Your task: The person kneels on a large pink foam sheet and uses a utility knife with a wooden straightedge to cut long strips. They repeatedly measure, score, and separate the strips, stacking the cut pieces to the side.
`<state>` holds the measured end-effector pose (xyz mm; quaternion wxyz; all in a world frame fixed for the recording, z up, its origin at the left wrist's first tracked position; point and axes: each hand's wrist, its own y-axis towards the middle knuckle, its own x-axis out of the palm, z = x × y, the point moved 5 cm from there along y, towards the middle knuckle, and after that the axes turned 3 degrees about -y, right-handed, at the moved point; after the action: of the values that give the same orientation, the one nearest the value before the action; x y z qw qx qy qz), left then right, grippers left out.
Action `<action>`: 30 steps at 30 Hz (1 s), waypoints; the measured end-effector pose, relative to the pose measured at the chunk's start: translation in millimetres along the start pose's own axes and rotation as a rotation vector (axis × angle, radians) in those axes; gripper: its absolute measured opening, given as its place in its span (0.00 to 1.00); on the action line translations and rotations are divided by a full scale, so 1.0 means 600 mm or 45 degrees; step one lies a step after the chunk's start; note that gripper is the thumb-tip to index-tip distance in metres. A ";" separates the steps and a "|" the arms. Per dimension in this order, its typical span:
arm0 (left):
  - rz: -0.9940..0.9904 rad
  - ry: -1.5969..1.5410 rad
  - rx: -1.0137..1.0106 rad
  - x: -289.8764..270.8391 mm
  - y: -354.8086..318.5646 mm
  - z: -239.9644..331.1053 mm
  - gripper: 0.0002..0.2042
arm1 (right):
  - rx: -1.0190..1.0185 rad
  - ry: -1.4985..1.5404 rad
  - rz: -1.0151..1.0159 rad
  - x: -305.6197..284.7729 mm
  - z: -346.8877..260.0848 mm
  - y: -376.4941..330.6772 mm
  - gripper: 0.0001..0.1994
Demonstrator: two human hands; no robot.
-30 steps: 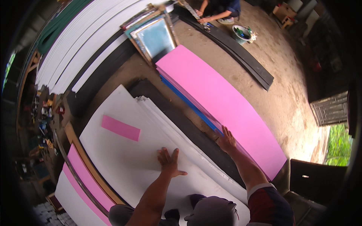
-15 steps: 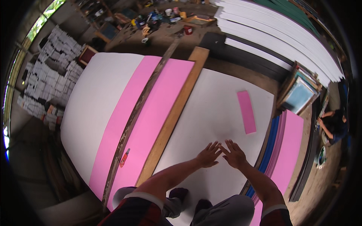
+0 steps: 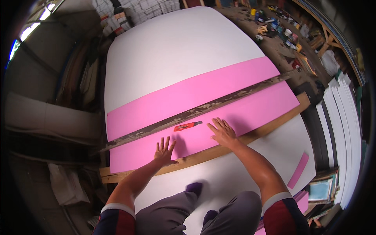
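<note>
Both hands hold nothing, their fingers spread. My left hand (image 3: 164, 152) is over the near edge of a pink sheet (image 3: 250, 113), beside a wooden plank (image 3: 201, 158). My right hand (image 3: 222, 132) reaches over the same sheet, farther right; whether either palm touches it I cannot tell. Between and beyond the hands lies a red utility knife (image 3: 187, 126), its dark tip pointing right. Behind it a long, worn straight bar (image 3: 203, 108) with peeling paint crosses the pink sheet. A large white sheet (image 3: 188, 51) spreads out beyond the pink.
I am on a white surface (image 3: 168, 192) nearer than the plank. A small pink strip (image 3: 298, 170) lies on it at right. Stacked white boards (image 3: 340, 137) and framed screens (image 3: 323, 190) stand farther right. Pots and tools (image 3: 274, 29) clutter the far floor; bundled stacks (image 3: 145, 11) rise behind.
My view has turned left, toward the pink sheet. My hands, close together over the white surface before, are now apart over the pink sheet, either side of the knife.
</note>
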<state>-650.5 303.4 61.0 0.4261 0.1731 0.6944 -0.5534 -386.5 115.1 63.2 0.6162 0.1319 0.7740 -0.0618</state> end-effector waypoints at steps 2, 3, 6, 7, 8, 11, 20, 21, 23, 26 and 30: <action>0.061 -0.130 -0.086 0.063 -0.008 -0.056 0.62 | -0.034 0.001 -0.025 0.017 -0.015 0.088 0.37; 0.078 -0.183 -0.098 0.081 -0.009 -0.066 0.61 | -0.014 -0.024 -0.081 0.022 -0.013 0.126 0.36; 0.160 -0.285 -0.132 0.112 -0.001 -0.073 0.59 | 0.055 -0.149 -0.153 0.063 0.015 0.205 0.35; 0.160 -0.326 -0.130 0.122 -0.001 -0.074 0.59 | 0.074 -0.153 -0.139 0.081 0.021 0.209 0.35; 0.172 -0.363 -0.130 0.112 -0.002 -0.070 0.59 | 0.092 -0.160 -0.116 0.087 0.036 0.214 0.35; 0.112 -0.410 -0.128 0.097 -0.017 -0.061 0.56 | 0.045 -0.218 -0.134 0.095 0.050 0.233 0.36; 0.115 -0.406 -0.126 0.097 -0.018 -0.062 0.56 | 0.204 -0.321 -0.091 0.071 0.093 0.398 0.35; 0.139 -0.408 -0.113 0.094 -0.011 -0.064 0.56 | 0.249 -0.373 0.007 0.062 0.099 0.411 0.34; 0.157 -0.424 -0.115 0.097 -0.012 -0.064 0.56 | 0.259 -0.452 0.088 0.065 0.100 0.390 0.31; 0.163 -0.434 -0.123 0.115 -0.019 -0.054 0.56 | 0.391 -0.151 0.058 0.096 0.093 0.259 0.31; 0.259 -0.322 -0.075 0.132 -0.022 -0.054 0.52 | 0.216 -0.091 -0.019 0.111 0.112 0.034 0.37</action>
<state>-718.5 310.7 8.0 0.5689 0.1589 0.6301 -0.5041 -331.3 125.6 -15.6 0.6296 0.1756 0.7444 -0.1365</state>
